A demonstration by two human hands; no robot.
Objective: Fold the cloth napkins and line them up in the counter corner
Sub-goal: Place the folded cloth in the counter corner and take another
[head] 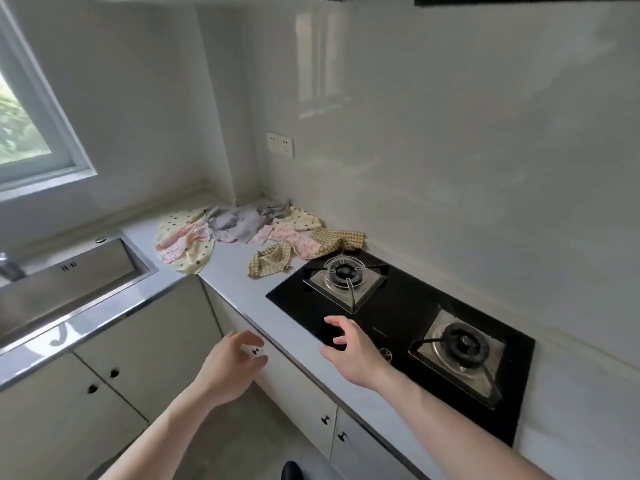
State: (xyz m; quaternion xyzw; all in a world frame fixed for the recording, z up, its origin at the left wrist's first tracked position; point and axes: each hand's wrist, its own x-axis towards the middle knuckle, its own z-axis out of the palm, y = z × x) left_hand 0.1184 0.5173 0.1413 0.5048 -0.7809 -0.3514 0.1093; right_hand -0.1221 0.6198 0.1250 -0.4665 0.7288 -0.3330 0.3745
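Crumpled napkins [256, 233] sprawl unfolded in the surface [228, 282] corner, the heap's long axis running from sink side toward stove [398, 323]. Left hand [230, 367] and right hand [353, 351] hover well short of them, each grip released and bare.

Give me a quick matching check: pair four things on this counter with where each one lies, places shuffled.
Things:
1. grey napkin
2. checked yellow napkin
3. sink
4. right hand

Places:
A. over the front edge of the black hob
B. set into the counter below the window
C. farthest into the corner, on top of the pile
D. nearest the rear burner, at the pile's front

Pairs: 1-C, 2-D, 3-B, 4-A
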